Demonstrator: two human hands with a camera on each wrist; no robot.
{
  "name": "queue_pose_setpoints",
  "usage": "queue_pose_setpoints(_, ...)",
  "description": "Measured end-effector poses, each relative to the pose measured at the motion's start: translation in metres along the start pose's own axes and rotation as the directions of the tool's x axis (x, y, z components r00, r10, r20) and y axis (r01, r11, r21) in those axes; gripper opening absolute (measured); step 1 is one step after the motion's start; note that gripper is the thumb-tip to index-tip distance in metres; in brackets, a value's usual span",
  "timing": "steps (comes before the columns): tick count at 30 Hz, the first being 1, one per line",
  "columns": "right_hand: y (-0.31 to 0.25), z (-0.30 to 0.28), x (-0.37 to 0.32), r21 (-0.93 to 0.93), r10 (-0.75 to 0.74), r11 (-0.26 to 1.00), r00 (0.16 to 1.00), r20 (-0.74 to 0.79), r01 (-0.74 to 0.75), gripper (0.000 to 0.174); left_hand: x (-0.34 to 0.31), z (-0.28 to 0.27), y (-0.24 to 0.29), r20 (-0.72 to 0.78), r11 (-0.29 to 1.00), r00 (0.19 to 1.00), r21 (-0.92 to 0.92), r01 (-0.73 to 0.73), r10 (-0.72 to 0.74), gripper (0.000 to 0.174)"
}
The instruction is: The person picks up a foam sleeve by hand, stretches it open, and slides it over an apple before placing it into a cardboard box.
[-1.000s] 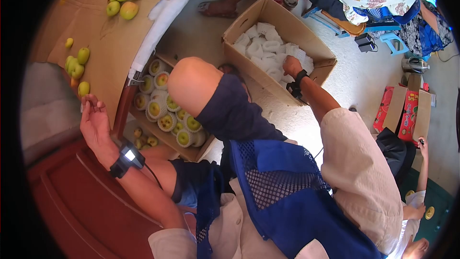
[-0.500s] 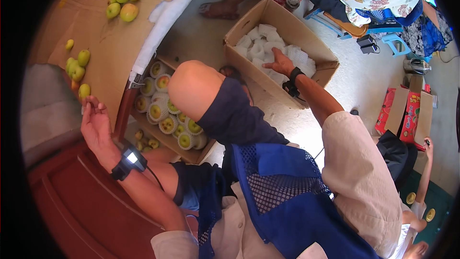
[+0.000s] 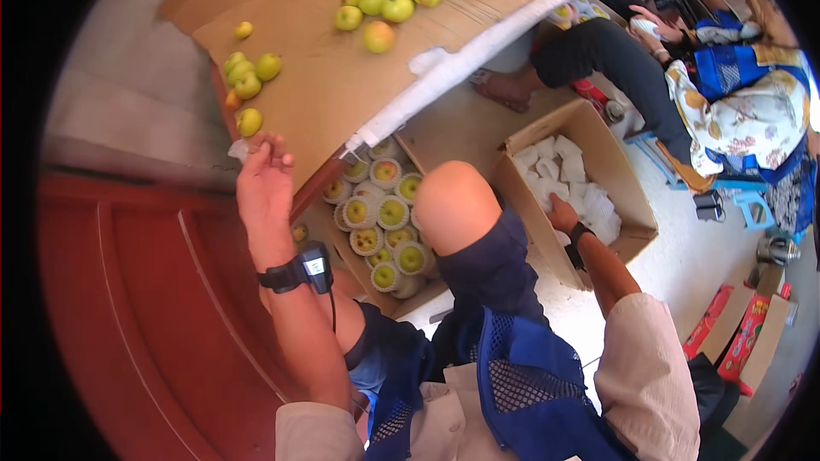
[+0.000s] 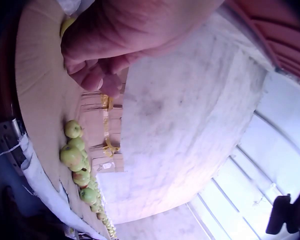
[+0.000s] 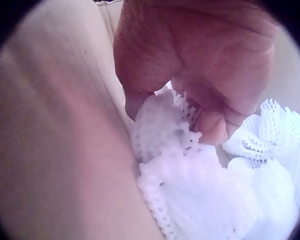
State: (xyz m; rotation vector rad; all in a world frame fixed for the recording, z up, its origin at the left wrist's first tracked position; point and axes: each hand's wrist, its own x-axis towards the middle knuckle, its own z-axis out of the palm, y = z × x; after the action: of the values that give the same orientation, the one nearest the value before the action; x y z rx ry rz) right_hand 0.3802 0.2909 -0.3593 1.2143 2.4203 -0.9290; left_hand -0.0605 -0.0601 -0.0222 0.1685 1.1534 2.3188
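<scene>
Down in an open cardboard box (image 3: 540,230), my right hand (image 3: 561,215) pinches a white foam net sleeve (image 5: 162,125) between thumb and fingers. More foam net sleeves (image 3: 571,164) lie heaped around it. My left hand (image 3: 266,192) is at the near corner of the cardboard-covered table (image 3: 316,85), its fingers loosely bent. A yellow-green apple (image 3: 249,122) sits just beyond those fingertips. Beside them shows a small whitish piece (image 3: 238,150), partly hidden by the hand in the left wrist view.
Below the table edge, a carton (image 3: 427,297) holds apples in foam nets (image 3: 393,212). Loose apples (image 3: 397,8) lie on the table. My bent knee (image 3: 457,205) stands between carton and box. Another person (image 3: 743,119) sits at the right, near a blue stool (image 3: 753,209).
The head view has swung, showing more of the table. My right hand was among the foam nets, lifted with fingers spread, and is now down in them, pinching one. The left hand stays by the table corner.
</scene>
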Motion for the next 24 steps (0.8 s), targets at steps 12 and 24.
queue_pose_setpoints(12, 0.056, -0.038, -0.007, 0.445, 0.067, 0.896, 0.992, -0.104, -0.014, 0.059, 0.001, -0.004, 0.006, -0.071, 0.999, 0.997, -0.025, 0.022, -0.023, 0.022)
queue_pose_setpoints(24, 0.033, -0.097, -0.048, 0.934, 0.104, 0.358, 0.993, -0.049, 0.009, 0.034, 0.012, -0.03, 0.022, 0.075, 0.996, 0.996, -0.069, 0.057, -0.051, 0.022)
